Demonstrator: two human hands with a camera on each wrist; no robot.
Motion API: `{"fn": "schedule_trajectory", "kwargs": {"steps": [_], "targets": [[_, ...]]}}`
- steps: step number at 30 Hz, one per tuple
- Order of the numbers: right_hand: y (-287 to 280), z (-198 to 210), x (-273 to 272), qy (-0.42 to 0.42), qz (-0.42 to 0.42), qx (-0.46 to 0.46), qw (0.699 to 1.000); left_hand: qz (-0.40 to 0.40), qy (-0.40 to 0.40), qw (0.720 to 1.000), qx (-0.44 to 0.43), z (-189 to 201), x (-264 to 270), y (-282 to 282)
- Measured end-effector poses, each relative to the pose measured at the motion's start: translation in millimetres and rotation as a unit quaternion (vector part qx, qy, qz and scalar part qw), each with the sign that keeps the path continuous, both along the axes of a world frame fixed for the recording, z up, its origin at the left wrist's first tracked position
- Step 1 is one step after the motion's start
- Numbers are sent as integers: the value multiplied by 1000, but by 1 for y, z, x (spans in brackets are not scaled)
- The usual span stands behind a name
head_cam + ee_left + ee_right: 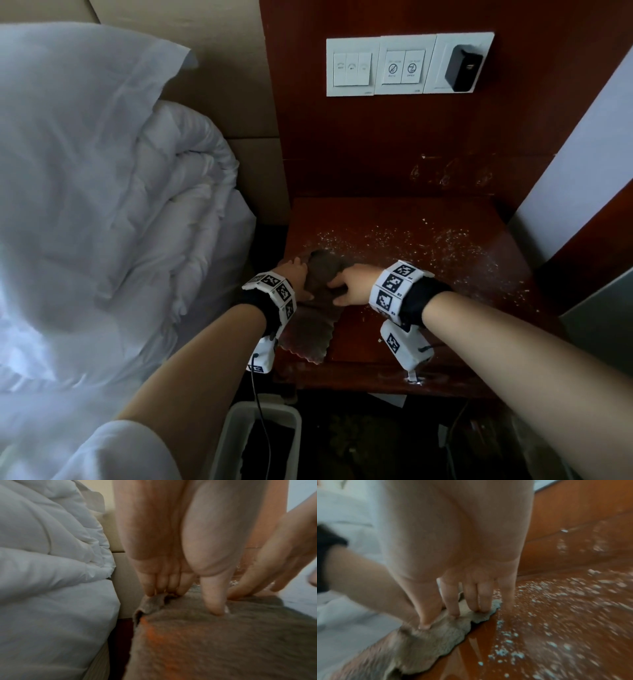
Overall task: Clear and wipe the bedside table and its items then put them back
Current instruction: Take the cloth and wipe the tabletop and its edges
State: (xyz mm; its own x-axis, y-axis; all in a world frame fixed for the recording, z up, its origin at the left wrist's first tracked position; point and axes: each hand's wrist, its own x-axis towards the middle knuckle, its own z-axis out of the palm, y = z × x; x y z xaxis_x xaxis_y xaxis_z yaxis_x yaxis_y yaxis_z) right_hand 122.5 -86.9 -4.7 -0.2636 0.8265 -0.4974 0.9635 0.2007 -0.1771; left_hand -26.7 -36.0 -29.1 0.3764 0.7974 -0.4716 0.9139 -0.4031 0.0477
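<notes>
Head view, cloth: a grey-brown cloth [317, 301] lies on the near-left part of the bedside table [445, 308], its near end reaching the table's near edge.
Head view, left hand: the left hand [294, 279] rests on the cloth's left side, fingers pointing far.
Head view, right hand: the right hand [352, 284] rests on the cloth's right side, just beside the left hand.
Head view, debris: pale crumbs [394, 240] lie scattered across the middle and right of the tabletop.
Head view, surroundings: a white duvet [120, 205] lies to the left; a switch panel [407, 65] is mounted on the far wooden wall; a white bin [226, 442] stands on the floor, near and below the table.

Left wrist view, grip: the fingers [214, 601] of the left hand are extended, tips pressing down on the cloth [223, 642]; nothing is grasped. One corner of the cloth is folded up at the left.
Left wrist view, other hand: the right hand [274, 561] touches the cloth from the right.

Right wrist view, grip: the fingers [452, 601] of the right hand are extended, tips pressing on the cloth's [428, 642] right edge; nothing is grasped.
Right wrist view, debris: crumbs [505, 653] lie on the tabletop [573, 615] just right of the cloth.
</notes>
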Motion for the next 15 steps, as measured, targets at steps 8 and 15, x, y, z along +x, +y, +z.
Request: {"fn": "schedule_trajectory", "kwargs": {"steps": [8,15], "targets": [[5,0,44,74,-179,90,977,71,-21,997,7,-11,13,1],[14,-13,59,11,-183,61,981,64,12,998,-5,-14,12,26]]}}
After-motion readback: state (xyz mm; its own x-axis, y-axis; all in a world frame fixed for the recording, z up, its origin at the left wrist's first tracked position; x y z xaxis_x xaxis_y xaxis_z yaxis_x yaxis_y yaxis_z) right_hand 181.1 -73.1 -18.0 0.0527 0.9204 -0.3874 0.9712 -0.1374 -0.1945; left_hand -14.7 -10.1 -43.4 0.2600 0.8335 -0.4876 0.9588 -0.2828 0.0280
